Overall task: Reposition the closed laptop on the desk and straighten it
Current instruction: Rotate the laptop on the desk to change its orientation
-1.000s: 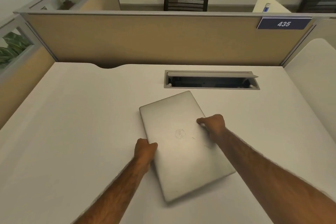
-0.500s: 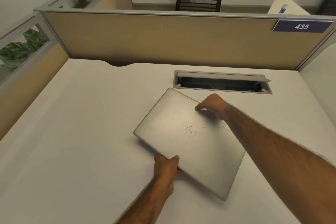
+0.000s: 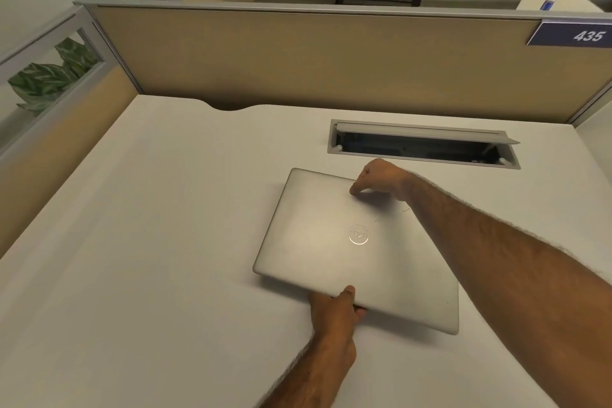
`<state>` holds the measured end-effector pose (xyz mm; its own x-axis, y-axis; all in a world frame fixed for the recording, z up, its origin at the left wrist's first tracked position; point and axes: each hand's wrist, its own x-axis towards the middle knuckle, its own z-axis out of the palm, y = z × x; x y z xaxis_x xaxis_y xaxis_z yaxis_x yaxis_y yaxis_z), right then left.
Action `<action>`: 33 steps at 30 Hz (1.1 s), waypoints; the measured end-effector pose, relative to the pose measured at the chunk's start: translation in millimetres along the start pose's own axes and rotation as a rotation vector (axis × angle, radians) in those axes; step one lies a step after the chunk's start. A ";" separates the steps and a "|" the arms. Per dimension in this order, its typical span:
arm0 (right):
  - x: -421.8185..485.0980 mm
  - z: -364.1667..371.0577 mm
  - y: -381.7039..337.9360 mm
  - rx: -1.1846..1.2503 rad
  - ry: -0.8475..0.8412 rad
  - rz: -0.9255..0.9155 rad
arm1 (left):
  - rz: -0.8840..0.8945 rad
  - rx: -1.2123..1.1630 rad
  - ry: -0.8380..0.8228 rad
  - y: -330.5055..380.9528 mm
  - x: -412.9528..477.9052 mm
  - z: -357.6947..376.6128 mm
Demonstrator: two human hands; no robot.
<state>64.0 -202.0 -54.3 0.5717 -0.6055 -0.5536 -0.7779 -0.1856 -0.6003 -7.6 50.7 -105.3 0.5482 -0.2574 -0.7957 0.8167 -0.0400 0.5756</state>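
— Gripping what?
— The left hand pinches the laptop at its near edge; the right hand clasps its far edge.
— Where is it?
— Mid-bench, skewed, near the cable slot.

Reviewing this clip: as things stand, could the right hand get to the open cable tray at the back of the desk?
Probably yes. The right hand sits on the laptop's far edge, just short of the cable tray, with only bare desk between them. It would have to let go of the laptop first.
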 end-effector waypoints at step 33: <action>37.9 18.4 17.6 -0.132 -0.038 -0.073 | -0.170 -0.062 0.045 10.8 -9.9 23.1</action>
<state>76.7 -213.9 -96.5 0.6359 -0.5571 -0.5342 -0.7598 -0.3302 -0.5601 -8.3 30.5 -86.9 0.4075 -0.2084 -0.8891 0.9072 -0.0192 0.4203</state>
